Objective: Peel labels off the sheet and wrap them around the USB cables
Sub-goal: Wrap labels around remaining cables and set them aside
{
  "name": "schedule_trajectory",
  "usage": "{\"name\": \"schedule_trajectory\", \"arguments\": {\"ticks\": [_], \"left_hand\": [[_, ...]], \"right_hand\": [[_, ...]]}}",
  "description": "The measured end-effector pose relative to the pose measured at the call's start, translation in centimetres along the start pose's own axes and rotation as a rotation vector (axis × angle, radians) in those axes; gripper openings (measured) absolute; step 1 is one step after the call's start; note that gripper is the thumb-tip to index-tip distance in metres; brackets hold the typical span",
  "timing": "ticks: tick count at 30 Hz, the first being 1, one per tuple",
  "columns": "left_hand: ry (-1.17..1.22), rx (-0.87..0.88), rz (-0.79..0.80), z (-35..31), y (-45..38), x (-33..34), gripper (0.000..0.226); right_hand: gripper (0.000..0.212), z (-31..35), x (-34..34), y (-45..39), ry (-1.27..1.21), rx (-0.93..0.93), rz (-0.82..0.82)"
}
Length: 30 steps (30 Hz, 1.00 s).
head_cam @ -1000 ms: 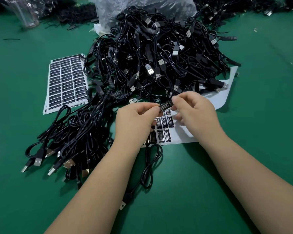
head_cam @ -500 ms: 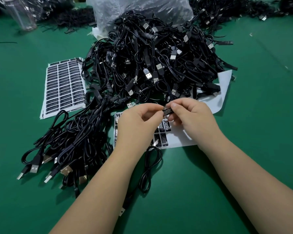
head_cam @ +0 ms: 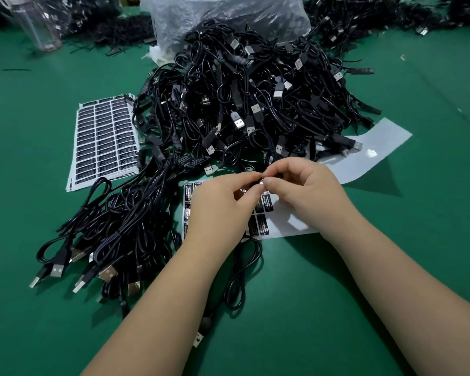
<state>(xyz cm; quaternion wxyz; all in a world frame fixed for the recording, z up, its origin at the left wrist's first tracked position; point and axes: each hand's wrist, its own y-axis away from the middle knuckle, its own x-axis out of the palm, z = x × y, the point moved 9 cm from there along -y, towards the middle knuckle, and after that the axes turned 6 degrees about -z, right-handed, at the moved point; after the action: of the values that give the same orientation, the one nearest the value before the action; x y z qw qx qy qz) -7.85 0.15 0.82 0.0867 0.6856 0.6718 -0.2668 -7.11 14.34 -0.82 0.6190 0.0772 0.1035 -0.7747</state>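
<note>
Green mat [head_cam: 391, 294] was buried under black USB cables [head_cam: 244, 104]; left hand [head_cam: 217, 213] and right hand [head_cam: 307, 196] pinched one label [head_cam: 260, 183] together, just above the label sheet [head_cam: 291, 223].

"LED CONTROLLER" in white on the black labels [head_cam: 267, 203] of the near sheet [head_cam: 291, 226]; smaller print illegible.

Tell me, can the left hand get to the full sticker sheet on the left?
Probably yes. The full label sheet lies flat and uncovered on the green table, but the left hand is pinching a label, so it must finish first.
</note>
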Motion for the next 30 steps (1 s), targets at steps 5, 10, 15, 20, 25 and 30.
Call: {"name": "schedule_trajectory", "arguments": {"ticks": [5,10,15,20,25,30], "left_hand": [[0.061,-0.041,-0.002,0.5,-0.2,0.0,0.022],[0.171,-0.094,0.021,0.6,-0.1,0.3,0.031],[0.259,-0.118,0.041,0.5,-0.1,0.4,0.036],[0.254,-0.115,0.006,0.4,-0.1,0.3,0.036],[0.229,-0.085,-0.023,-0.2,-0.1,-0.1,0.042],[0.208,-0.129,-0.084,0.8,-0.3,-0.7,0.031]], "right_hand": [[0.011,-0.5,0.2,-0.2,0.02,0.001,-0.043],[0.016,-0.6,-0.7,-0.3,0.004,0.023,-0.128],[0.009,0.0,0.1,0.1,0.059,-0.004,-0.043],[0.021,0.2,0.5,0.1,0.07,-0.03,-0.049],[0.033,-0.5,-0.4,-0.2,-0.027,0.043,-0.128],[0.014,-0.1,-0.3,0.0,-0.078,0.046,-0.105]]}}
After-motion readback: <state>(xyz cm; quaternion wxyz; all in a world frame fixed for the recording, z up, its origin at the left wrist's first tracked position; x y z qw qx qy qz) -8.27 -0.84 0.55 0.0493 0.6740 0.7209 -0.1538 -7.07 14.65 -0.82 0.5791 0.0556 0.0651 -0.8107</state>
